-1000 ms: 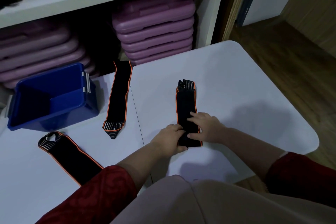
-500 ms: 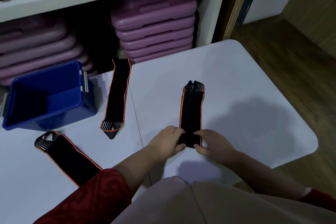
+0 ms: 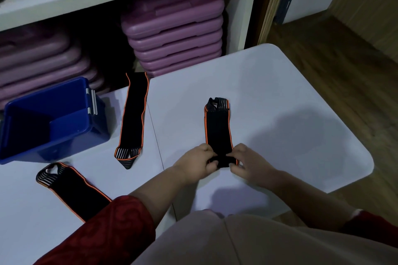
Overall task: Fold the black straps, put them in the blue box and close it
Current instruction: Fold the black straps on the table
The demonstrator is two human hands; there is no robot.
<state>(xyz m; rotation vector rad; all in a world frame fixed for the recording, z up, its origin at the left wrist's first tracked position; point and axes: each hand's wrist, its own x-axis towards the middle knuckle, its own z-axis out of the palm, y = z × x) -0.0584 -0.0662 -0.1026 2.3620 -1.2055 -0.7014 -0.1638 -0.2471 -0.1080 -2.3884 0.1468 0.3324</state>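
Your left grip (image 3: 195, 162) and right grip (image 3: 251, 162) are both clenched on the near end of the doubled strap (image 3: 218, 129), each pinching one of its near corners. From there the strap runs straight away from you, flat on the worktop (image 3: 280, 114), with its long axis pointing ahead of both grips and its looped end farthest out. Both grips sit equally near it, one to each side of that axis.

The next fold likely carries the near end forward along that line, so keep your two grips level or the orange edges will skew. Ahead of the looped end the worktop is bare. To the right of your right grip it is open up to the rounded corner. The near edge lies just behind your wrists, so there is little room to draw back.

To the left of your left grip, past a seam in the worktop, a second strap (image 3: 133, 114) lies flat and roughly parallel. A third strap (image 3: 73, 189) lies farther left, partly under your sleeve. The blue box (image 3: 64, 142) stands open well to the left and ahead, nearer your left grip. No lid is in view.
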